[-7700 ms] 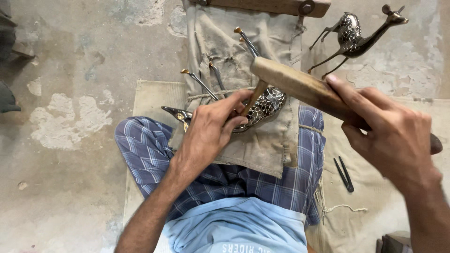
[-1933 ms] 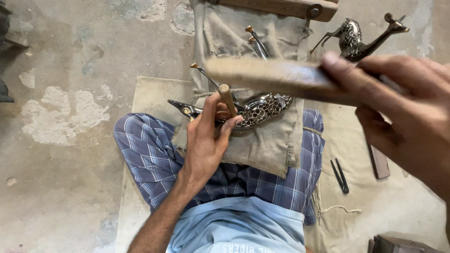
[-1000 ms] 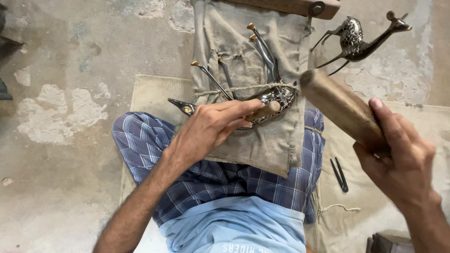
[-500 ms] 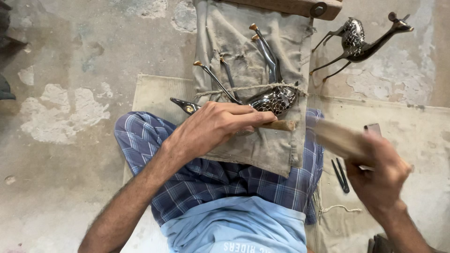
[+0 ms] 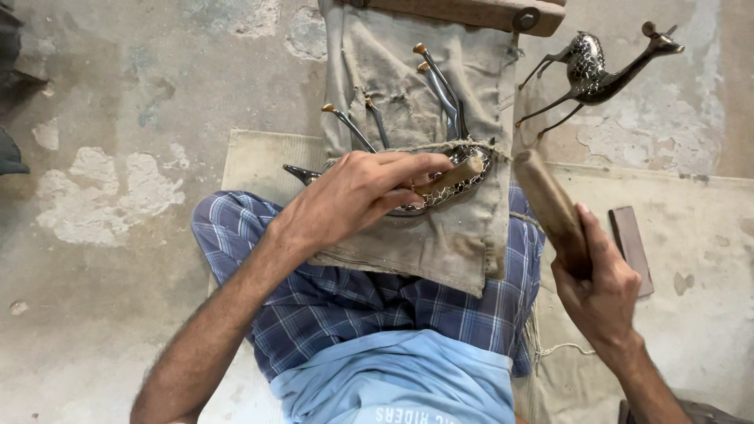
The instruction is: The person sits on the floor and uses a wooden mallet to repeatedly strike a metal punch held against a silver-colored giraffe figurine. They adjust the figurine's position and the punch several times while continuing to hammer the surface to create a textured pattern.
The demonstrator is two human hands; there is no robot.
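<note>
- Half a second ago the right hand (image 5: 601, 286) was low and blurred at the cloth's edge; now it is drawn back to the right and raised, fingers wrapped tight round the wooden mallet (image 5: 550, 208), whose head stands apart from the punch. By my reading a stroke has just landed and the arm is pulling back between blows.
- The left hand (image 5: 353, 196) has barely shifted: fingers pinched shut on the wooden-handled punch (image 5: 452, 177), its tip laid against the metal animal figure (image 5: 440, 184).
- That figure lies under the left fingertips, legs up, tied by string onto the canvas cloth (image 5: 440, 235) over the lap.
- No container shows; the cloth alone carries the piece.
- Beyond the right hand a finished metal deer (image 5: 593, 71) stands on the floor, and a dark flat block (image 5: 631, 247) lies just right of it.
</note>
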